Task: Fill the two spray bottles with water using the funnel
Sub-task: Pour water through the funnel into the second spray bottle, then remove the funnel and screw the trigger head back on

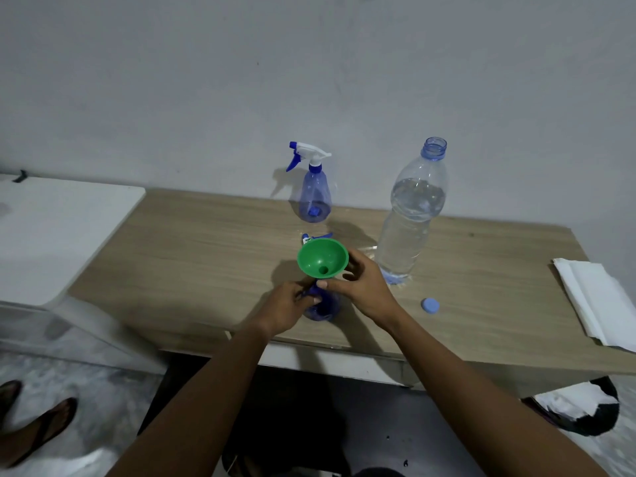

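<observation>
Just above left hand (287, 306) grip on bottle (327, 310): funnel (322, 258), in right hand (364, 290).

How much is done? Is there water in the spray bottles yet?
Done: the water bottle is open, its cap on the table, and the trigger head is off the near spray bottle. In hand: the left hand holds that bottle while the right hand sets the green funnel in its neck. Left: pouring, then the far spray bottle, still closed and seemingly empty.
</observation>
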`<state>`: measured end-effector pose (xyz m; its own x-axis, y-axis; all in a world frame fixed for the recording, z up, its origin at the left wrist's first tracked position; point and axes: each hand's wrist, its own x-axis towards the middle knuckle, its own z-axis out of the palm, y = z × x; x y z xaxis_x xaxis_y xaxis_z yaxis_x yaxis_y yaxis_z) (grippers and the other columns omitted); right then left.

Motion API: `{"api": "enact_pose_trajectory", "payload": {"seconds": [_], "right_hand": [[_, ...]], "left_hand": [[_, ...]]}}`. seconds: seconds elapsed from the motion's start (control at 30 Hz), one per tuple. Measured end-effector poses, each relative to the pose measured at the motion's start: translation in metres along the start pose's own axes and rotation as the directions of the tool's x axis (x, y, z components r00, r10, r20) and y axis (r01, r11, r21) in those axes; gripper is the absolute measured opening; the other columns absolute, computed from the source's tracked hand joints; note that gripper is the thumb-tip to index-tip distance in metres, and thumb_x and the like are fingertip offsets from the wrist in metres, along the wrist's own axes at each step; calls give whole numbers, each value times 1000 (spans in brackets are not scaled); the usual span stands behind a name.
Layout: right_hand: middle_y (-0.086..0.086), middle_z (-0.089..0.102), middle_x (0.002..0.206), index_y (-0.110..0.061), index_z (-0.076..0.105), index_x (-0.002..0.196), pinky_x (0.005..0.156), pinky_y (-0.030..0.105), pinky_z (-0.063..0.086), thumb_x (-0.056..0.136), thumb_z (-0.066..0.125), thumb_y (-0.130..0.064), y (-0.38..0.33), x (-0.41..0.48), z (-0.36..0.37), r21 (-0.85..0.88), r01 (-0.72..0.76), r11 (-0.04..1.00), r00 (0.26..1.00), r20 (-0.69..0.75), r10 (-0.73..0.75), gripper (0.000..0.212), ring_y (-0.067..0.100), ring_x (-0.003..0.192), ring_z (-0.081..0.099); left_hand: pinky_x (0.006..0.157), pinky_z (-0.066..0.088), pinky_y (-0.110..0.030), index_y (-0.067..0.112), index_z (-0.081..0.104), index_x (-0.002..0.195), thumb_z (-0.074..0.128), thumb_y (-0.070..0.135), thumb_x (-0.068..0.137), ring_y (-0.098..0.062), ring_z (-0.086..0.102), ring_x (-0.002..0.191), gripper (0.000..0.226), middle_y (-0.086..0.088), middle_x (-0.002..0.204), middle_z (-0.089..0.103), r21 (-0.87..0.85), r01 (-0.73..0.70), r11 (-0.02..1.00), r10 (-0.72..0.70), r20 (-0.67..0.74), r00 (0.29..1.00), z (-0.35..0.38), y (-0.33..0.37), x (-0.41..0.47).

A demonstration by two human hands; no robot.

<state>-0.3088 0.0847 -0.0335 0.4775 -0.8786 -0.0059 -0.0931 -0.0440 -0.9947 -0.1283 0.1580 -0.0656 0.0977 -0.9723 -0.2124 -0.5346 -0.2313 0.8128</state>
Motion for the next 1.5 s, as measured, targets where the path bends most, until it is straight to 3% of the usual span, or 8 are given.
{"api": "enact_pose_trajectory", "payload": {"seconds": [0.1, 0.2, 0.4, 0.53, 0.67, 0.77, 0.9, 1.5], "right_hand": [[6, 73, 119, -9, 64, 126, 96, 39, 55, 71, 87, 2, -16, 2, -3, 103, 48, 994, 998, -48, -43, 61, 17, 114, 67], [12, 72, 120, -2, 62, 126, 93, 32, 56, 70, 86, 7, -32, 10, -10, 167, 108, 980, 985, -152, -83, 62, 18, 110, 68], [3, 73, 118, -11, 64, 127, 96, 39, 57, 66, 92, -4, -2, 14, -22, -40, 39, 998, 976, -213, -47, 68, 18, 110, 69], [-2, 72, 115, -14, 63, 128, 96, 47, 56, 63, 94, -9, 34, 7, -20, -187, -104, 977, 974, -219, 62, 72, 17, 107, 68], [-21, 67, 110, -29, 60, 130, 94, 35, 55, 66, 92, -20, 44, 2, -14, -334, -153, 930, 974, -209, 85, 73, 8, 104, 64], [-13, 68, 121, -32, 55, 136, 92, 31, 52, 69, 89, -29, 43, -1, -12, -417, -181, 891, 970, -226, 91, 75, 8, 110, 62], [-5, 68, 128, -34, 51, 138, 93, 42, 55, 69, 87, -34, 41, -2, -11, -500, -208, 841, 969, -226, 105, 78, 19, 114, 65], [-2, 67, 128, -35, 47, 142, 89, 39, 54, 72, 84, -31, 39, -3, -13, -603, -218, 767, 970, -220, 102, 80, 23, 113, 64]], "left_hand": [[74, 49, -29, 14, 73, 88, 69, 28, 90, -17, 69, 81, 15, 1, 84, 73, 27, -8, 1000, 9, -31, 999, -1, 0, 0], [81, 46, -11, 19, 72, 111, 68, 19, 91, 7, 66, 87, 20, 12, 100, 72, -23, -37, 999, 36, -25, 999, -2, -1, -1], [92, 55, -43, 40, 67, 108, 62, 53, 77, -17, 73, 94, 33, 4, 92, 77, -5, 15, 1000, -16, -106, 994, -12, -30, 5], [94, 54, -41, 37, 66, 116, 62, 50, 79, -11, 71, 97, 40, 9, 99, 76, -29, 14, 999, -19, -152, 988, -15, -31, 2], [95, 54, -39, 34, 65, 124, 64, 41, 85, -12, 70, 98, 39, 7, 101, 76, -30, 26, 999, -31, -158, 987, -15, -30, 0], [93, 54, -35, 32, 64, 125, 66, 34, 91, -13, 70, 99, 35, 6, 102, 75, -15, 37, 999, -39, -178, 983, -14, -31, -1], [93, 52, -32, 30, 65, 125, 66, 32, 91, -13, 69, 100, 34, 4, 106, 75, -19, 33, 999, -36, -183, 982, -13, -31, 1], [100, 49, -32, 21, 65, 127, 65, 22, 94, -11, 67, 107, 34, 4, 113, 73, -68, 6, 998, -15, -131, 991, -16, -25, 0]]}}
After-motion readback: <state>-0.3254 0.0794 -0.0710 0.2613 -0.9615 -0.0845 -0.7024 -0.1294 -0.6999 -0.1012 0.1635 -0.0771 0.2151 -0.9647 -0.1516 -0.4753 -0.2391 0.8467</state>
